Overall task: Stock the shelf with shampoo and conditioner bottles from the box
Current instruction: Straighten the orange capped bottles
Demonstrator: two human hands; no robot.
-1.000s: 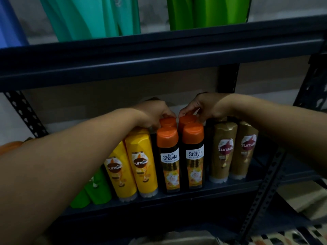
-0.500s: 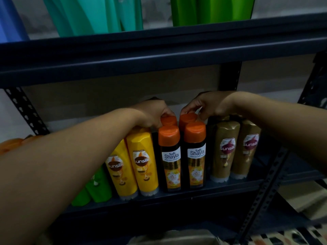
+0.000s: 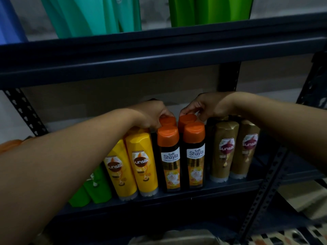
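Both hands pinch the orange caps of the dark rear Shayla bottles (image 3: 185, 119), upright on the shelf (image 3: 159, 198)

head camera looks forward, slightly down, close at the shelf (image 3: 159, 197).

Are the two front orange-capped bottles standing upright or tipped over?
Upright. Both front Shayla bottles stand on their bases on the shelf, orange caps up, labels facing out.

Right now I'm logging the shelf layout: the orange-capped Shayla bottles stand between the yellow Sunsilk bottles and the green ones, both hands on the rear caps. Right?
Not quite. In the head view the Shayla bottles stand between the yellow bottles and the gold bottles; the green bottles are further left. Both hands, left hand and right hand, are on the rear caps.
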